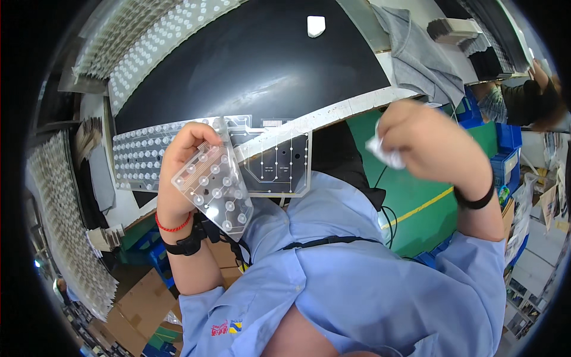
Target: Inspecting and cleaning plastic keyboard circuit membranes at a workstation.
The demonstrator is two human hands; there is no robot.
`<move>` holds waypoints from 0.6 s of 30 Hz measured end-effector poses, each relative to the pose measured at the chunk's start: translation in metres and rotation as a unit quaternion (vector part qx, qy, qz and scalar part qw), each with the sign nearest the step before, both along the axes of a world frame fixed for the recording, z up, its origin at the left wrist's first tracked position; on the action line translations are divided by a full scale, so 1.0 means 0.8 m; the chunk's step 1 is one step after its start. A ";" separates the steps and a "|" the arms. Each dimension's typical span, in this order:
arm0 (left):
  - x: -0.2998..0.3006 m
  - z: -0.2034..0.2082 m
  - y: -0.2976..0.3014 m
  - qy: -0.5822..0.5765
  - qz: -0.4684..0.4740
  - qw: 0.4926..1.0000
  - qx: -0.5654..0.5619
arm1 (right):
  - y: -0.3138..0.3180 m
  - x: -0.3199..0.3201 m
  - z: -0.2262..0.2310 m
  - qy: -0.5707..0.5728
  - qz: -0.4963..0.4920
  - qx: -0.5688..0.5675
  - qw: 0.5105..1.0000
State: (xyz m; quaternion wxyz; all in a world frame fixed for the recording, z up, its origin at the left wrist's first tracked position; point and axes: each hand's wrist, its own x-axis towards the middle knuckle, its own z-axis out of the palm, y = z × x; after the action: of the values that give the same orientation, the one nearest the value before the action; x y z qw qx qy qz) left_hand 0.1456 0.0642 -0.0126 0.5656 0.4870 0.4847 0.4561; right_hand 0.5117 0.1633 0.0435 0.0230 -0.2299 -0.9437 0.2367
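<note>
A clear keyboard membrane sheet with rows of round domes (140,152) lies along the near edge of the work table. Its right end is folded back as a flap (217,190), which my left hand (175,178) pinches near the top. Beneath the flap, a flat transparent circuit sheet with pale traces (279,160) shows, reaching past the table edge. My right hand (425,140), slightly blurred, is raised off to the right, away from the sheet. Its fingers are closed on a crumpled white wipe (386,154), partly hidden by them.
A black mat (256,65) covers the table, with a small white block (316,26) at its far side. Stacked dome sheets (148,53) stand far left, more (65,202) nearer. A grey cloth (416,56) hangs at right, near blue bins (505,152) and another person's arm (535,104).
</note>
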 end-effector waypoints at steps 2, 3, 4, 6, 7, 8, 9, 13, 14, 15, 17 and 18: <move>0.001 0.001 0.000 -0.002 0.004 1.000 -0.007 | 0.014 0.000 0.016 0.156 -0.104 0.105 0.977; 0.003 0.002 0.004 -0.006 0.004 1.000 -0.011 | 0.026 0.004 0.011 0.212 -0.187 0.162 0.945; 0.004 0.003 0.006 -0.006 0.002 1.000 -0.009 | 0.037 0.003 0.007 0.237 -0.233 0.167 0.928; 0.004 0.004 0.005 -0.002 0.001 1.000 -0.018 | 0.045 -0.011 -0.014 0.192 -0.227 0.339 0.893; 0.006 0.005 0.005 -0.002 0.006 1.000 -0.015 | 0.038 -0.019 -0.018 0.196 -0.253 0.344 0.883; 0.011 0.008 0.006 0.020 0.013 0.999 0.026 | 0.020 -0.027 -0.021 0.201 -0.279 0.349 0.872; 0.016 0.012 0.007 0.042 0.021 0.996 0.069 | -0.001 -0.033 -0.032 0.283 -0.322 0.263 0.864; 0.015 0.005 0.004 0.049 0.043 0.987 0.149 | -0.079 -0.068 -0.073 0.272 -0.322 -0.364 0.831; 0.013 0.002 0.005 0.047 0.045 0.986 0.154 | -0.088 -0.083 -0.080 0.296 -0.312 -0.449 0.783; 0.011 -0.001 0.002 0.043 0.048 0.981 0.182 | -0.096 -0.098 -0.085 0.327 -0.303 -0.502 0.741; 0.008 -0.002 -0.003 0.031 0.076 0.969 0.231 | -0.104 -0.113 -0.080 0.348 -0.294 -0.552 0.699; 0.007 -0.003 -0.007 0.035 0.086 0.966 0.240 | -0.106 -0.118 -0.075 0.340 -0.294 -0.550 0.704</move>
State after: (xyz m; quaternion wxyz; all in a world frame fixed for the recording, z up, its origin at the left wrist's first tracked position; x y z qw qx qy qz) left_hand 0.1511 0.0589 -0.0148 0.3733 0.5806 0.4204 0.5890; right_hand 0.4171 0.0788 -0.0162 0.2805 -0.3712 -0.4585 0.7572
